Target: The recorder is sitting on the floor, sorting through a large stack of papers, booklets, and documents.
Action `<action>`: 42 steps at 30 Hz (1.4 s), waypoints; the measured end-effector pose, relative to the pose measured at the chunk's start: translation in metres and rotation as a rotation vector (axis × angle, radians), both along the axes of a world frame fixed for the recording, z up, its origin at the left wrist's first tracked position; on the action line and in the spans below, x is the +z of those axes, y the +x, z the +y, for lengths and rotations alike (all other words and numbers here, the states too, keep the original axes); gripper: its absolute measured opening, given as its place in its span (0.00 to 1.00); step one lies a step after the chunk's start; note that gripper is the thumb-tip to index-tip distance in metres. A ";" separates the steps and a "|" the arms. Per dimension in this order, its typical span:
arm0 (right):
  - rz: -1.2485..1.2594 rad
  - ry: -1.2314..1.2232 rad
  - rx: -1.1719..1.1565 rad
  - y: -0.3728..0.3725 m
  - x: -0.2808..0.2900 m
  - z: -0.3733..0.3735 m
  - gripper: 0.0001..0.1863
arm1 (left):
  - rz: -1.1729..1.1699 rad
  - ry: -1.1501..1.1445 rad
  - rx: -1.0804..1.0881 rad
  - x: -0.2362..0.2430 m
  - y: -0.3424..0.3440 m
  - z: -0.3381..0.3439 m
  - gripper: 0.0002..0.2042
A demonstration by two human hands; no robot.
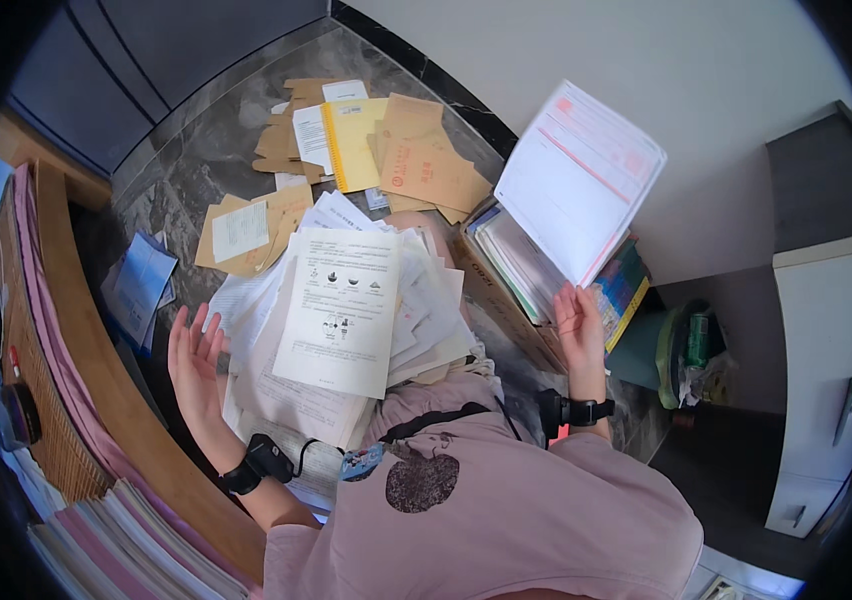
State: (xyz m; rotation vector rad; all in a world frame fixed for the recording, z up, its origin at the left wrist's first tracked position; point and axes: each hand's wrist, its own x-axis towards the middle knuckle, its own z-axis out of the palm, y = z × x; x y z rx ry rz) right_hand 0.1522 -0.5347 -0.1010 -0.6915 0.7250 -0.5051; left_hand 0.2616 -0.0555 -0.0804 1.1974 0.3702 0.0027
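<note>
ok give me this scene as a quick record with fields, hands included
left hand: open, holding nothing, beside the lap papers
right hand: at the lower corner of the red-printed sheets, grip unclear
top of lap pile: printed sheet with small drawings
cardboard box: holds upright papers
floor: brown envelopes, yellow spiral notebook
bin: right of the box, green can at its mouth

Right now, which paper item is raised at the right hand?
The white sheaf with red print, tilted above the cardboard box, lower corner at the right hand; the yellow notebook and brown envelopes lie farther off.
</note>
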 end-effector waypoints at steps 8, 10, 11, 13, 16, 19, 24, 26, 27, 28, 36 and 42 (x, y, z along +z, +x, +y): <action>0.224 -0.108 0.137 -0.011 -0.011 0.005 0.05 | 0.013 -0.015 0.066 0.000 -0.004 -0.010 0.24; 0.267 -0.110 0.146 -0.008 -0.007 0.008 0.10 | -0.002 -0.032 0.064 -0.004 -0.007 -0.005 0.25; 0.263 -0.108 0.135 -0.010 -0.010 0.005 0.10 | -0.013 -0.048 0.073 -0.004 -0.008 -0.004 0.25; 0.239 -0.124 0.194 -0.012 -0.013 0.000 0.19 | -0.011 -0.037 0.071 -0.002 -0.010 -0.005 0.25; 0.411 -0.328 0.219 -0.014 0.011 0.009 0.28 | -0.014 -0.048 0.073 -0.007 -0.011 0.002 0.25; 0.646 -0.485 0.201 -0.013 0.030 0.007 0.22 | -0.017 -0.065 0.076 -0.011 -0.010 0.005 0.25; 0.566 -1.352 0.376 0.002 0.000 -0.004 0.24 | -0.006 -0.052 0.069 -0.009 -0.008 0.002 0.23; 0.495 -1.780 0.446 0.012 -0.011 0.006 0.24 | -0.016 -0.028 0.010 -0.010 -0.010 0.003 0.22; 0.621 -1.733 0.623 0.013 -0.017 0.012 0.27 | -0.017 -0.031 0.014 -0.011 -0.012 0.002 0.22; 0.741 -1.674 0.802 0.014 -0.022 0.017 0.31 | -0.008 0.016 -0.013 -0.012 -0.014 0.002 0.21; 0.793 -1.724 0.769 0.022 -0.028 0.033 0.29 | 0.318 1.145 -0.292 -0.004 -0.032 -0.024 0.22; 0.233 -1.208 0.804 0.056 -0.031 0.095 0.19 | 0.100 1.404 -0.712 -0.067 -0.044 -0.075 0.32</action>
